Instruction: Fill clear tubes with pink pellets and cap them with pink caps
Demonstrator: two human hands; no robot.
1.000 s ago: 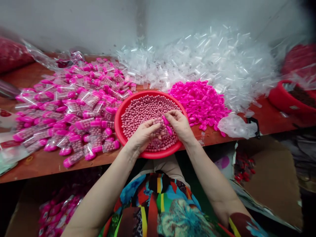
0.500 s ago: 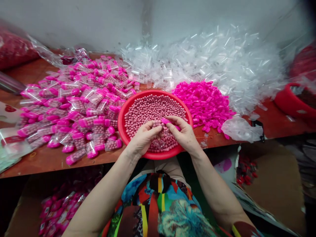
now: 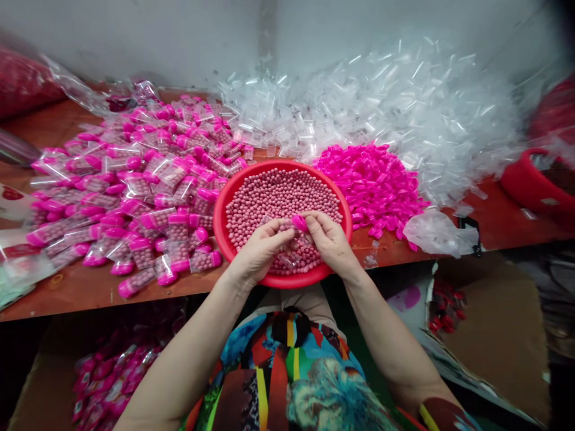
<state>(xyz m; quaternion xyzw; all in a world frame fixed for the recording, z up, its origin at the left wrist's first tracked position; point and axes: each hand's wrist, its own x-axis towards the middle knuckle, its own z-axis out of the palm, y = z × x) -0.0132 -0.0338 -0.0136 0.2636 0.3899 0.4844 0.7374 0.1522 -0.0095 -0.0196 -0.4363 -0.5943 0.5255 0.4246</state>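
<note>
Both my hands meet over the near side of a red bowl (image 3: 223,203) full of small pink balls (image 3: 274,194). My left hand (image 3: 260,250) is closed around a clear tube (image 3: 287,258) that holds pink balls. With its fingertips, my right hand (image 3: 330,239) pinches a bright pink cap (image 3: 299,223) against the tube's top end. Left of the bowl lies a heap of filled, pink-capped tubes (image 3: 135,185).
A pile of loose pink caps (image 3: 372,182) sits right of the bowl, with a big heap of empty clear tubes (image 3: 381,108) behind it. A second red bowl (image 3: 534,188) stands at the far right. Under the table a box holds more capped tubes (image 3: 108,377).
My right hand has brought the pink cap from beside the tube onto its top end. The hands stayed over the bowl's near side.
</note>
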